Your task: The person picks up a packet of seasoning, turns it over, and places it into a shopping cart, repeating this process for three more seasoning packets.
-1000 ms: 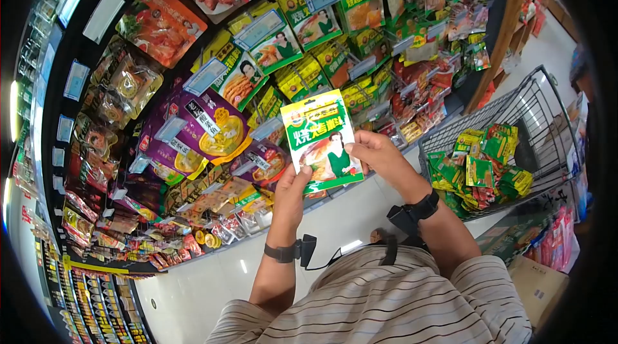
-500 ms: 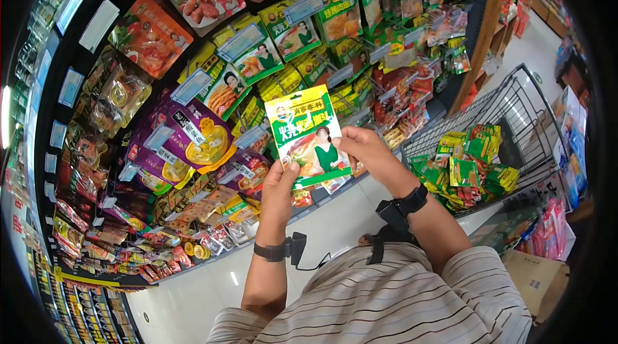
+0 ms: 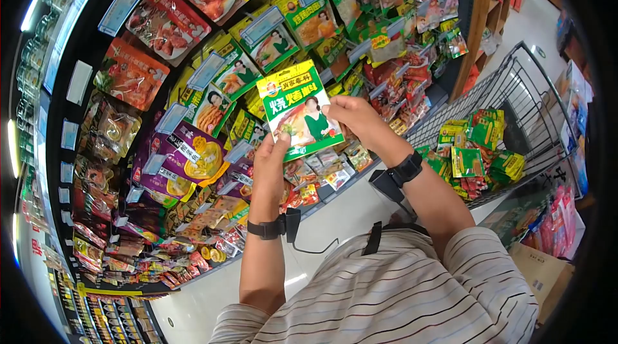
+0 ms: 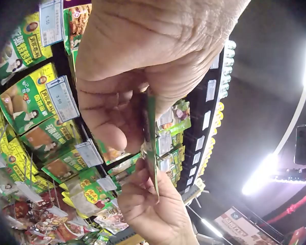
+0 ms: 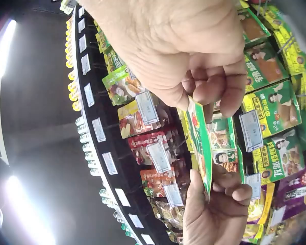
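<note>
A green and yellow seasoning packet with a woman's picture is held up in front of the shelf rack. My left hand pinches its lower left edge, thumb on the front. My right hand pinches its right edge near the middle. In the left wrist view the packet shows edge-on between the left hand above and the right hand below. The right wrist view has the packet edge-on under the right hand, with the left hand lower down.
Hanging packets on pegs fill the rack behind, with price tags. A wire shopping cart at the right holds several green packets. A cardboard box sits at the lower right on the pale floor.
Both hands have raised the packet up and slightly left, closer to the upper rows of the rack. The grip on it is unchanged.
</note>
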Demonstrator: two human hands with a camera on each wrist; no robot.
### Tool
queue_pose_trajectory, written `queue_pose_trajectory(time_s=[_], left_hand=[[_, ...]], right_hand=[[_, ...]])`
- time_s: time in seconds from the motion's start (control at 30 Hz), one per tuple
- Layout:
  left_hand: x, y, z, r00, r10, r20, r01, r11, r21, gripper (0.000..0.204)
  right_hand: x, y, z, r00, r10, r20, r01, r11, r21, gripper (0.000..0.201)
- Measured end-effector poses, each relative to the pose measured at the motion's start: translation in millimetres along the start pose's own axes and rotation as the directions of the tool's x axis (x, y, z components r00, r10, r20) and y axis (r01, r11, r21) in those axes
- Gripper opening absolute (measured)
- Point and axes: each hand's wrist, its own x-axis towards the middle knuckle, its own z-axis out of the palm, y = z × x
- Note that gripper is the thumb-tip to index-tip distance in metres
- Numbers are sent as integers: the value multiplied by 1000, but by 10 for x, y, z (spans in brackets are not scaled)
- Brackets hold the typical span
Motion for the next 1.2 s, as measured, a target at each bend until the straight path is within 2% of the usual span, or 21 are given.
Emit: queue_pose_trajectory(time_s=[0.23,0.37,0.47,0.77,0.87,0.97,1.03,1.1,1.2], left_hand=[[129,-29,153,1000,-1,2,1,1000,12,35],[219,-138,175,995,98,16,-97,995,-23,37],[197,-78,268,997,72,-24,-73,995,-70,35],[224,18,306,996,60,-73,-68,992,-109,31],[241,32,296,993,92,-70,-99,989,-110,31],[304,44,203,992,118,-46,-120,990,-67,35],[355,53,126,997,79,-19,-81,988,-130,35],[408,62,96,991,131,-30,-133,986,-100,35],[492,12,1,991,133,-30,-136,984,-114,35]], right_hand=[[58,-49,-269,999,-14,53,15,1000,-23,29],[54,-86,-369,989,-56,137,62,997,-40,30],[90,-66,-423,985,-45,165,57,996,-69,30],[192,-175,-420,984,26,175,6,983,-182,26],[221,-232,-351,989,-3,150,33,979,-200,28],[263,-272,-273,994,6,112,17,979,-203,28],[336,-222,-271,990,-12,140,40,979,-200,26],[400,-203,-258,989,3,149,21,987,-162,24],[457,-244,-216,989,13,146,18,978,-209,22]])
